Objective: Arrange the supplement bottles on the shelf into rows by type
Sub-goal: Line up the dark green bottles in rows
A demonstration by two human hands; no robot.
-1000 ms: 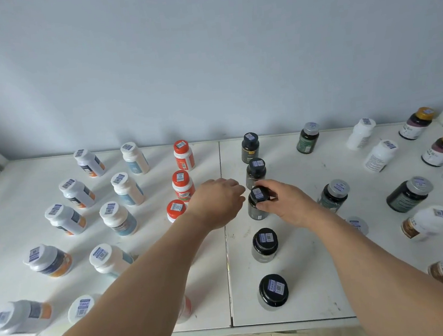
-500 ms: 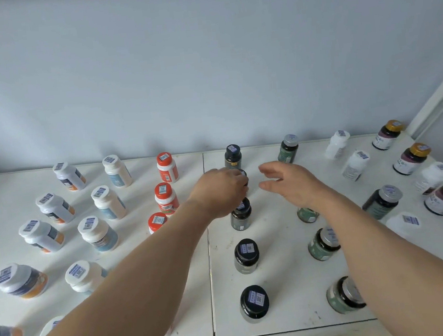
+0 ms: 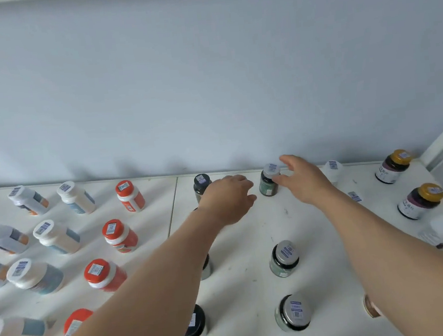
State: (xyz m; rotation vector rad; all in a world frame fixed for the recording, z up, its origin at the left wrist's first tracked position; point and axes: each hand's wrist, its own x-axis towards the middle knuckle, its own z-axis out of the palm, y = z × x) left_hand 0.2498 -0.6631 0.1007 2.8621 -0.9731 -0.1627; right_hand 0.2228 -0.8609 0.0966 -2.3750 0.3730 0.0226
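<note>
- The green bottle with a grey cap [image 3: 269,181] stood upright at the back of the white shelf [image 3: 311,229], near the wall, between the 2 hands.
- The right hand [image 3: 302,180] reached forward with its fingers spread and loosely bent, the thumb low beside the bottle's right side and the fingers [image 3: 286,158] above and behind the cap. It was open around the bottle; I could not tell whether it touched it.
- The left hand [image 3: 227,198] lay stretched out just left of that bottle, knuckles up, fingers curled downward. It partly covered the black-capped bottle [image 3: 201,185] at the back; whether it gripped anything could not be told.
- Both bare forearms ran in from the near edge and converged toward the back of the shelf.
- 2 more grey-capped green bottles [image 3: 283,259] stood nearer, in line with the first.
- Left of the left arm stood a row of red-capped orange bottles [image 3: 119,236], then rows of white-capped bottles [image 3: 55,237].
- At the far right stood gold-capped dark bottles [image 3: 420,200].
</note>
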